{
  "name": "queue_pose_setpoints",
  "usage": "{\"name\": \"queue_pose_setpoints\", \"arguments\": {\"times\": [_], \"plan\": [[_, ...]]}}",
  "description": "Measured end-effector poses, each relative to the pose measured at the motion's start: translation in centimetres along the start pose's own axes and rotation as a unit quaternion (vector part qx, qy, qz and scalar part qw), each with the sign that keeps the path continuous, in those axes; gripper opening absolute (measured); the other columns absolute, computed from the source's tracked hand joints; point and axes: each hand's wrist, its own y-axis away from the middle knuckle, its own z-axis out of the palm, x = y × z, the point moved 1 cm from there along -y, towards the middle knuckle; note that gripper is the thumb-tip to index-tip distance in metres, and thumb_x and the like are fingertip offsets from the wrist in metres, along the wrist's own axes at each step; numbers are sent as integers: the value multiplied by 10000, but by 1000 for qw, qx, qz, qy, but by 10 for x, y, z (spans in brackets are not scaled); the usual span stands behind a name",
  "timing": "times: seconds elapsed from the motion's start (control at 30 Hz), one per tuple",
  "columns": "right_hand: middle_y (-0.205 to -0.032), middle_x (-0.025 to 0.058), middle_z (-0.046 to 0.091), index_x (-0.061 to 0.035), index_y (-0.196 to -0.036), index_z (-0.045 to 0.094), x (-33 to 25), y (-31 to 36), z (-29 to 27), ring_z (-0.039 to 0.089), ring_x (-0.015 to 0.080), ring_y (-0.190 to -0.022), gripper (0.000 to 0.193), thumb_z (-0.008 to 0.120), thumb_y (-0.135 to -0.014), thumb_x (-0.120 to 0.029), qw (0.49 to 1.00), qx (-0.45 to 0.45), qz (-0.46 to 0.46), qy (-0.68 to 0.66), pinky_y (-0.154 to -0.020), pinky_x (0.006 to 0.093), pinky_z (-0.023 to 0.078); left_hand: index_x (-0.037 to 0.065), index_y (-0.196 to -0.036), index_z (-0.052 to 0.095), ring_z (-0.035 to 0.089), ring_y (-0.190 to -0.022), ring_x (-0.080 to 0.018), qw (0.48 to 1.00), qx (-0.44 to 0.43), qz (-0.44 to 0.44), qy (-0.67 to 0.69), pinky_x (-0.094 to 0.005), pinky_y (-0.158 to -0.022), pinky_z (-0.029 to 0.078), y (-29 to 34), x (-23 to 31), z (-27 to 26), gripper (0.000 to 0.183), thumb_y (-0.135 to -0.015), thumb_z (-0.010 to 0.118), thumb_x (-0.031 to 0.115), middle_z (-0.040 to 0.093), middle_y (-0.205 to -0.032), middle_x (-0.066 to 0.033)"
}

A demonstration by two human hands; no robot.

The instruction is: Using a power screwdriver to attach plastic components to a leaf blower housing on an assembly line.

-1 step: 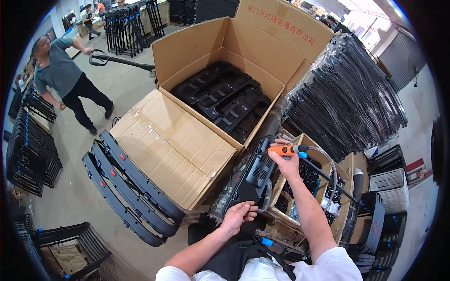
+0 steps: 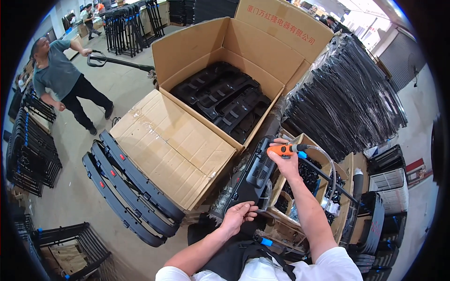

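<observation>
A long black plastic panel [image 2: 242, 189] with a slotted, raised section lies at a slant in front of me. Over its far part, my right hand [image 2: 287, 165] is closed around an orange power screwdriver [image 2: 281, 150]; the bit is hidden. From the tool's right end a clear hose [image 2: 332, 171] curves down. At the panel's near end is my left hand [image 2: 238, 218], thumb and forefinger pinched together with the other fingers curled. Whatever they pinch is too small to make out. Beside the panel, a divided wooden box [image 2: 300, 216] holds many small black parts.
A large open carton [image 2: 187, 51] with black moulded panels inside stands beyond, a closed carton flap [image 2: 164, 140] nearer. Curved black panels [image 2: 133, 194] lean at left. Wrapped black strips [image 2: 342, 103] are stacked at right. A co-worker [image 2: 65, 75] grips a pallet-jack handle [image 2: 97, 60].
The co-worker's hand and the pallet-jack handle have shifted slightly left. My right hand and the screwdriver have moved a hair left; my left hand looks the same.
</observation>
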Motion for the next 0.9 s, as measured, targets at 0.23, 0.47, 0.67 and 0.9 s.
{"name": "queue_pose_setpoints", "arguments": {"times": [0.23,0.47,0.67,0.9], "plan": [[-972,24,738,-50,-1066,739,-8,-22,12,689,132,-933,314,823,-792,-179,989,-63,10,131,-867,314,555,15,-1346,643,705,-935,-170,998,15,-14,55,-305,-816,590,-3,-4,1,350,-1097,604,258,742,-1151,-95],[-1044,23,735,-68,-1152,715,-12,-24,17,684,139,-989,378,830,-811,-184,995,-63,11,81,-930,301,534,42,-1202,688,709,-856,-153,994,43,-12,103,-286,-743,601,1,-7,2,308,-1091,614,320,734,-1005,-55],[-1180,101,716,-22,-1306,609,-47,61,11,691,205,-1125,532,825,-821,-51,996,-32,-14,-81,-1017,372,547,72,-1155,697,690,-810,-147,978,27,30,204,-300,-707,595,-14,-27,-20,292,-1088,610,343,714,-943,-14],[-1235,180,709,-10,-1332,547,-53,179,-8,683,253,-1152,590,816,-808,-49,986,-77,55,-140,-1050,420,538,81,-1156,681,684,-827,-146,966,-1,51,253,-283,-751,603,-24,-24,-14,260,-1095,595,318,697,-931,-4]]}}
